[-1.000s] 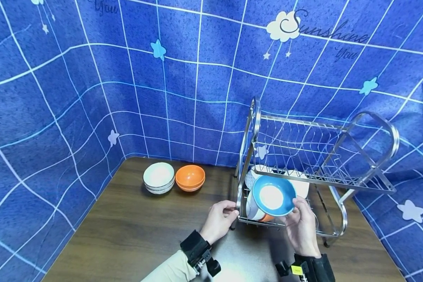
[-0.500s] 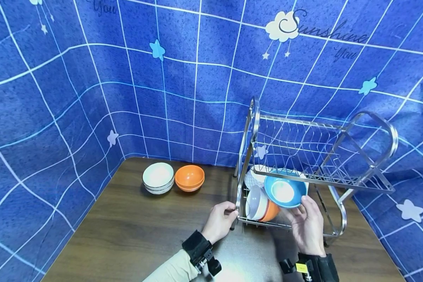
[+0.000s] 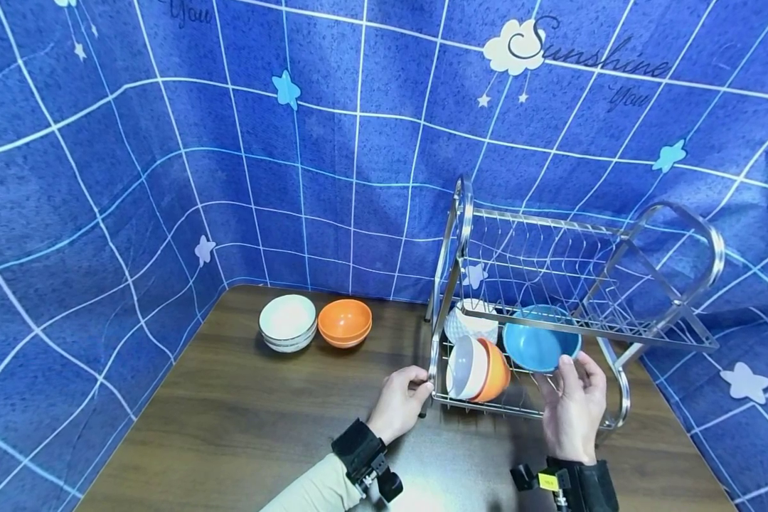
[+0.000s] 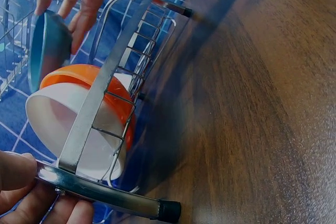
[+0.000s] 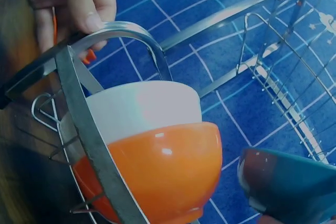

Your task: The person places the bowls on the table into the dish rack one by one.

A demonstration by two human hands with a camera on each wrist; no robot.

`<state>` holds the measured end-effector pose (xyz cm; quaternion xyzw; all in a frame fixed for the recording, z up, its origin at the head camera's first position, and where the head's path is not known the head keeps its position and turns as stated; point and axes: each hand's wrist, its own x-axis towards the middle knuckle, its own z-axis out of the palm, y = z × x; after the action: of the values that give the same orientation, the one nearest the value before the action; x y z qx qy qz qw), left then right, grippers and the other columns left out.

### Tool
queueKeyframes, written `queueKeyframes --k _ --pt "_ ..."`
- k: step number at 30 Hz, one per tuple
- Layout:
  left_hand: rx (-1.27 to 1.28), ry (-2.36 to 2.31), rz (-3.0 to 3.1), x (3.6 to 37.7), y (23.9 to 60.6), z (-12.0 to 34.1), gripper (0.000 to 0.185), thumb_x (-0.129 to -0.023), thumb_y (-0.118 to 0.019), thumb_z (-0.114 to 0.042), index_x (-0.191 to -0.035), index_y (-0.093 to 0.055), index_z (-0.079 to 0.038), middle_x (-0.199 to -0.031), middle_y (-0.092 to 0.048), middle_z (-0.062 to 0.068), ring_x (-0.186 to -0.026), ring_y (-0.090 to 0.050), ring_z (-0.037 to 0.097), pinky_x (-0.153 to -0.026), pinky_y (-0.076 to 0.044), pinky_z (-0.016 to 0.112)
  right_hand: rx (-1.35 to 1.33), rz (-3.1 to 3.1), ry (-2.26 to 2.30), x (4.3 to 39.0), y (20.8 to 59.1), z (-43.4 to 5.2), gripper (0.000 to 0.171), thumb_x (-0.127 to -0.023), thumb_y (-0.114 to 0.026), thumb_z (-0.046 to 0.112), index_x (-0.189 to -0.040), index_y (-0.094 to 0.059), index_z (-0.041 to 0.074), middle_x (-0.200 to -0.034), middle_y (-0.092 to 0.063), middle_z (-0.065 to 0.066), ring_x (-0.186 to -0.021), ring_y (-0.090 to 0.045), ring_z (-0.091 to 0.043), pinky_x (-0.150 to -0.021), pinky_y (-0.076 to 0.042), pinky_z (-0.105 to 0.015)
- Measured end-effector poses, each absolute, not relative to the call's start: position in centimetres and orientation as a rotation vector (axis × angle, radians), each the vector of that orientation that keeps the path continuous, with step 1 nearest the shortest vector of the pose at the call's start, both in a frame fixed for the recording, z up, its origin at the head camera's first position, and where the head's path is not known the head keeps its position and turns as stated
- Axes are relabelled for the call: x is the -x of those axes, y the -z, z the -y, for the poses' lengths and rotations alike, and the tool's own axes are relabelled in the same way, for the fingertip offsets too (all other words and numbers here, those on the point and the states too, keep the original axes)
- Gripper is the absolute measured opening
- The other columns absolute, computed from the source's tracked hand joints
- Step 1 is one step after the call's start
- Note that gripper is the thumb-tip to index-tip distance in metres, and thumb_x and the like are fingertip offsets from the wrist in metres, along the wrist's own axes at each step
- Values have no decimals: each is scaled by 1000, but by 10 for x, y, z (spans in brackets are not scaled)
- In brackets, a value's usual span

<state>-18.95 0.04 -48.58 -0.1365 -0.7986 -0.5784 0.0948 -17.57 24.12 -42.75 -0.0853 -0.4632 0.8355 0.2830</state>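
A two-tier steel dish rack (image 3: 589, 323) stands on the right of the wooden table (image 3: 243, 419). My left hand (image 3: 416, 385) grips the rack's front left post (image 4: 100, 193). My right hand (image 3: 572, 368) holds a blue bowl (image 3: 540, 347) by its rim inside the lower tier, tipped on its side. Just left of it, a white bowl (image 3: 466, 366) is nested in an orange bowl (image 3: 496, 370), both on their sides in the wires. The right wrist view shows that white bowl (image 5: 147, 108), the orange bowl (image 5: 163, 171) and the blue bowl (image 5: 289, 187) with a small gap between them.
A patterned white bowl (image 3: 472, 323) sits at the back of the lower tier. A stack of white bowls (image 3: 288, 321) and stacked orange bowls (image 3: 345, 321) stand at the table's back left. The upper tier (image 3: 550, 270) holds nothing. Blue cloth walls the table.
My right hand has carried the blue bowl rightward and back, from in front of the rack into the lower tier beside the orange bowl. The left hand has stayed on the post.
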Motion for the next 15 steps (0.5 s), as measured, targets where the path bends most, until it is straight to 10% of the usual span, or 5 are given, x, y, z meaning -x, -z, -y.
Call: queueKeyframes --k 9,15 --pt "411 1695 2361 189 486 0 8 -85 -67 -1 -93 -67 -2 -86 -67 4 -76 -67 13 -67 -53 21 300 1608 -1777 179 442 -240 44 -89 -66 11 -128 -46 9 -106 -50 -7 -92 -51 -14 -75 -47 -21" --pt "412 1698 2364 189 486 0 7 -85 -67 -2 -92 -67 -3 -86 -67 4 -76 -68 14 -67 -53 22 358 1986 -1393 178 447 -240 51 -91 -64 17 -136 -41 8 -118 -48 -10 -103 -48 -17 -96 -45 -43"
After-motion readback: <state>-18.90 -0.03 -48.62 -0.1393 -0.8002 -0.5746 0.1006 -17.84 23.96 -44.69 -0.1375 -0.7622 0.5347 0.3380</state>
